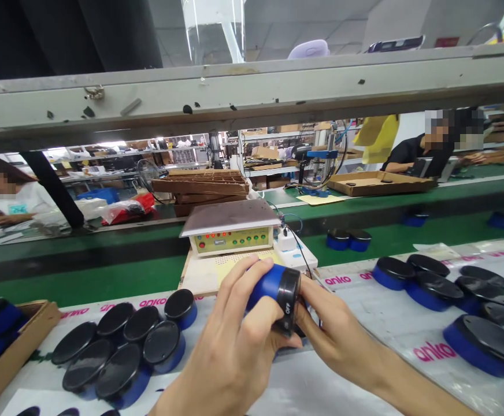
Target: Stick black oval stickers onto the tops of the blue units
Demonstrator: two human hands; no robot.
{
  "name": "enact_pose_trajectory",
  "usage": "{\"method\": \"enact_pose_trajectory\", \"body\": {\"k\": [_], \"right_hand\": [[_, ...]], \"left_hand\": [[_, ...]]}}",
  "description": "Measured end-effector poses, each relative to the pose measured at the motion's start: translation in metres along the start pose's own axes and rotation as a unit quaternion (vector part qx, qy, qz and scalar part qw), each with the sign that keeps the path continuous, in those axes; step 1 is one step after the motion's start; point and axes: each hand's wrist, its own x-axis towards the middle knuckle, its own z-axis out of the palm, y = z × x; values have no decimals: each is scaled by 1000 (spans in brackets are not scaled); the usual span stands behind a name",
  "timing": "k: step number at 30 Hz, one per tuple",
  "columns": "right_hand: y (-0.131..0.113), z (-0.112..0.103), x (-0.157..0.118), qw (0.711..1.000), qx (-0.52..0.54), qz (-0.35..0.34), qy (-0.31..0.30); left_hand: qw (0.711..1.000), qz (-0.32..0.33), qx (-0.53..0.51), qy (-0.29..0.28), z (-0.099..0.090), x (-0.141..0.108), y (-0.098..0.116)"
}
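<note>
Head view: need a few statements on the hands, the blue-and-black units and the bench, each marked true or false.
1. The left hand grips a blue-and-black unit, with the right hand against its black end. True.
2. The held unit's black band shows no lettering. False: "OFF" is readable on it.
3. Red indicators are lit on the control box beyond the hands. True.
4. The carton at lower left is empty. False: that carton holds blue-and-black units.
5. Nobody else is in view. False: one person shows at left, another person at right.
</note>
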Motion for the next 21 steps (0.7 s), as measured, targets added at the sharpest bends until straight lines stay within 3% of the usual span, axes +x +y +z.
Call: {"method": "enact_pose_trajectory", "body": {"k": [6, 9, 12, 14, 15, 17, 19, 21], "right_hand": [[1, 1, 0, 1000, -20, -3, 4], [4, -4, 1, 999, -32, -17, -33], [5, -13, 1, 987, -75, -70, -119], [3, -24, 0, 974, -146, -107, -135], [2, -32, 0, 968, -193, -115, -108], [5, -55, 0, 954, -286, -87, 19], [16, -85, 5, 921, -341, 44, 184], [36, -117, 14, 857, -350, 238, 294]], "left_hand": [[999, -29, -26, -11, -4, 3, -2], [996, -63, -56, -18, -9, 2, -3], [980, -132, -82, -126, -17, 3, -8], [969, -162, -61, -177, -23, 4, -15], [970, -180, -36, -158, -25, 5, -19], [969, -240, 16, -57, -25, 6, -26], [956, -293, 16, -4, -16, 8, -26], [952, -294, -53, -71, 4, 10, -17]]}}
